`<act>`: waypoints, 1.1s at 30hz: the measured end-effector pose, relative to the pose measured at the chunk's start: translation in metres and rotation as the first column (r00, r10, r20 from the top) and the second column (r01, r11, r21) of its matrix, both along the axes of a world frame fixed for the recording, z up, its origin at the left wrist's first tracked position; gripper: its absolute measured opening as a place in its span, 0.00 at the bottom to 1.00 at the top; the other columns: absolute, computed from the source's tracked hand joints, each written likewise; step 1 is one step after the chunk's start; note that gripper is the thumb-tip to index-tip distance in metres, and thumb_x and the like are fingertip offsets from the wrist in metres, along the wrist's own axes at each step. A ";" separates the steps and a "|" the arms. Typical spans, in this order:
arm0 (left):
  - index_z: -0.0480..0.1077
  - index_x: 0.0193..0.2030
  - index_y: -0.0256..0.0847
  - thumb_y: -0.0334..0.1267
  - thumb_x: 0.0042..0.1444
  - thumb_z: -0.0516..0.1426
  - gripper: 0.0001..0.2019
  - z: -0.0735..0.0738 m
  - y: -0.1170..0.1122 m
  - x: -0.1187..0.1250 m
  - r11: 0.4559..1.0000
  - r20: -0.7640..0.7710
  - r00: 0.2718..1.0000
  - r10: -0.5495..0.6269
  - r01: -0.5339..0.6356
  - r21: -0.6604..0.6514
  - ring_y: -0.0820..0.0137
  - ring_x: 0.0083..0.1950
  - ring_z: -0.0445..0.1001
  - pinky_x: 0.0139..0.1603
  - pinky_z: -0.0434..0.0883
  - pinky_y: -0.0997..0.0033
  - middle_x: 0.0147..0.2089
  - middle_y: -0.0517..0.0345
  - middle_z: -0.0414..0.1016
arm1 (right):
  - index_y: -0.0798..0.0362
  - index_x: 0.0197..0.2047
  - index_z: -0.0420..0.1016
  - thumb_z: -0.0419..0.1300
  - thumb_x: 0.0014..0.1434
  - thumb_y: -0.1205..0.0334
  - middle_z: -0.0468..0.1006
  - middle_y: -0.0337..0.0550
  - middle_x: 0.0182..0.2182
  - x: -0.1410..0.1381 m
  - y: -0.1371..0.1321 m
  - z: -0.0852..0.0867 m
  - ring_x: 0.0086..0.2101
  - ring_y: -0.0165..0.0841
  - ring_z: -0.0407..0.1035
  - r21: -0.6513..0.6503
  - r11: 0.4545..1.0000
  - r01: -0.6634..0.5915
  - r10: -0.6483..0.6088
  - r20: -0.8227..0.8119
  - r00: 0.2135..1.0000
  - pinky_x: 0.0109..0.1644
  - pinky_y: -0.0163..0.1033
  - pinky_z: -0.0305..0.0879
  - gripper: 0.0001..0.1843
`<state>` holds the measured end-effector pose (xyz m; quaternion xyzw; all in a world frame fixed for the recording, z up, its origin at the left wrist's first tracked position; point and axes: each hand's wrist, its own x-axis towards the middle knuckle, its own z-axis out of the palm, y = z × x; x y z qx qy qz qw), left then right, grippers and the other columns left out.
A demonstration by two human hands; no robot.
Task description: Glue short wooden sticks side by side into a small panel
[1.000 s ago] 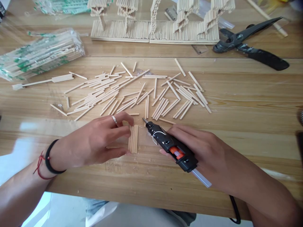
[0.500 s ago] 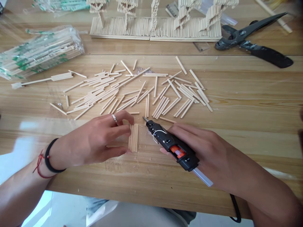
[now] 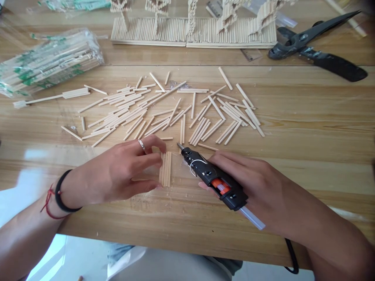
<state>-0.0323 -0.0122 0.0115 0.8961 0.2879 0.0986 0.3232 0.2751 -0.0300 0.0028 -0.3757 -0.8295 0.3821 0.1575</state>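
Observation:
My right hand [image 3: 243, 175] is wrapped round a black hot glue gun [image 3: 215, 175] with a clear glue stick poking out of its back. The nozzle points up and left, just right of a small row of wooden sticks [image 3: 166, 169] lying side by side on the table. My left hand [image 3: 125, 168] steadies this row from its left side, the thumb near its lower end and bent fingers along its upper part. The fingertips hide some of its left edge. Beyond both hands lie many loose cut sticks [image 3: 117, 117].
A stick-built model [image 3: 149, 35] with upright pieces stands at the back. Black cutting shears [image 3: 310, 47] lie at the right rear. A plastic bag of long sticks [image 3: 52, 58] and a joined stick piece [image 3: 55, 96] are at left. A black cable [image 3: 291, 255] hangs at the front edge.
The view has shifted very slightly. Both hands, the glue gun and the row of sticks stay practically where they were.

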 end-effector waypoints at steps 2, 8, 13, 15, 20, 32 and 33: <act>0.73 0.48 0.39 0.39 0.76 0.58 0.07 0.000 0.000 0.000 1.000 -0.009 1.000 0.005 -0.005 -0.003 0.62 0.53 0.81 0.54 0.78 0.65 0.60 0.44 0.74 | 0.48 0.53 0.76 0.59 0.65 0.72 0.86 0.50 0.49 0.000 0.000 0.000 0.49 0.50 0.83 0.003 1.000 -0.005 0.005 -0.001 1.000 0.51 0.52 0.82 0.16; 0.73 0.47 0.39 0.39 0.75 0.59 0.06 -0.001 0.000 -0.001 1.000 0.012 1.000 0.002 -0.001 -0.014 0.62 0.52 0.81 0.53 0.77 0.64 0.59 0.43 0.75 | 0.49 0.51 0.77 0.57 0.66 0.73 0.86 0.50 0.48 0.001 0.000 -0.002 0.49 0.49 0.83 0.014 1.000 -0.012 0.012 0.010 1.000 0.54 0.52 0.81 0.15; 0.72 0.48 0.40 0.39 0.75 0.59 0.05 -0.002 0.000 -0.001 1.000 0.019 1.000 0.008 -0.008 -0.023 0.61 0.53 0.81 0.53 0.77 0.62 0.60 0.43 0.74 | 0.50 0.56 0.74 0.56 0.66 0.74 0.85 0.52 0.51 0.001 -0.001 -0.001 0.52 0.48 0.82 0.043 0.999 -0.019 0.018 0.025 1.000 0.55 0.50 0.81 0.18; 0.71 0.46 0.40 0.39 0.75 0.59 0.05 -0.002 0.000 -0.001 1.000 0.018 1.000 0.013 -0.013 -0.026 0.62 0.52 0.81 0.51 0.77 0.64 0.61 0.44 0.74 | 0.49 0.55 0.73 0.56 0.66 0.74 0.86 0.50 0.49 0.002 -0.001 0.000 0.50 0.47 0.83 0.057 0.998 -0.029 0.027 0.040 0.999 0.52 0.49 0.82 0.17; 0.72 0.47 0.42 0.36 0.73 0.60 0.02 -0.001 0.001 0.001 0.999 0.048 0.999 0.014 -0.012 -0.043 0.62 0.55 0.80 0.53 0.77 0.65 0.56 0.47 0.76 | 0.49 0.55 0.72 0.55 0.65 0.74 0.85 0.50 0.49 0.005 -0.001 -0.002 0.50 0.46 0.83 0.090 0.995 -0.039 0.032 0.071 0.997 0.53 0.48 0.82 0.18; 0.70 0.48 0.41 0.38 0.76 0.57 0.04 -0.002 0.000 0.000 1.000 0.024 1.000 -0.002 0.003 -0.012 0.61 0.54 0.81 0.53 0.78 0.64 0.60 0.44 0.74 | 0.51 0.54 0.74 0.55 0.66 0.75 0.86 0.52 0.48 0.003 0.000 0.000 0.49 0.48 0.83 0.077 0.996 -0.045 0.042 0.049 0.998 0.51 0.50 0.83 0.17; 0.70 0.48 0.41 0.38 0.76 0.57 0.04 -0.002 -0.001 0.000 1.000 0.027 1.000 -0.007 0.007 0.000 0.61 0.54 0.81 0.53 0.78 0.64 0.59 0.44 0.74 | 0.50 0.54 0.74 0.56 0.65 0.75 0.86 0.52 0.48 0.002 0.000 0.000 0.50 0.48 0.83 0.080 0.996 -0.046 0.043 0.045 0.998 0.52 0.50 0.83 0.17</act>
